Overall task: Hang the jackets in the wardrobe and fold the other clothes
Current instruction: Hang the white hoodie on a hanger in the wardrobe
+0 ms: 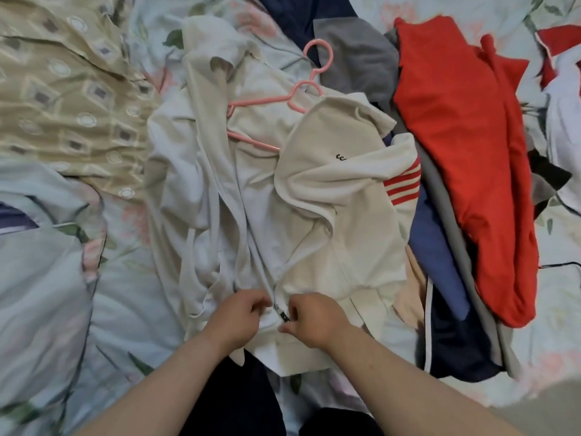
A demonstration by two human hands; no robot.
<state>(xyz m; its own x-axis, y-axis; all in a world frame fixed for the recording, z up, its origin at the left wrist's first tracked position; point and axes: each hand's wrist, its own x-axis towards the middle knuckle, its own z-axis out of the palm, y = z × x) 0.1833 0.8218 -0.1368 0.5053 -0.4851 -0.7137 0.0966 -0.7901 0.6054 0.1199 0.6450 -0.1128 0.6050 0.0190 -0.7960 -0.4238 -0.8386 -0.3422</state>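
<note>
A white zip-up jacket [314, 196] with red sleeve stripes lies open on the bed, front up. A pink hanger [267, 102] sits inside its neck and shoulders, hook pointing away from me. At the bottom hem, my left hand [242, 316] pinches the left zipper edge. My right hand [314, 316] pinches the right edge by the dark zipper slider [281, 311], which sits between the two hands. The lower hem is partly hidden under my hands.
To the right lies a pile of clothes: a red garment [465, 152], a blue one [437, 247], grey fabric [361, 61] and dark navy cloth [462, 347]. A beige patterned cloth [63, 99] covers the left. The floral bedsheet [125, 309] lies underneath everything.
</note>
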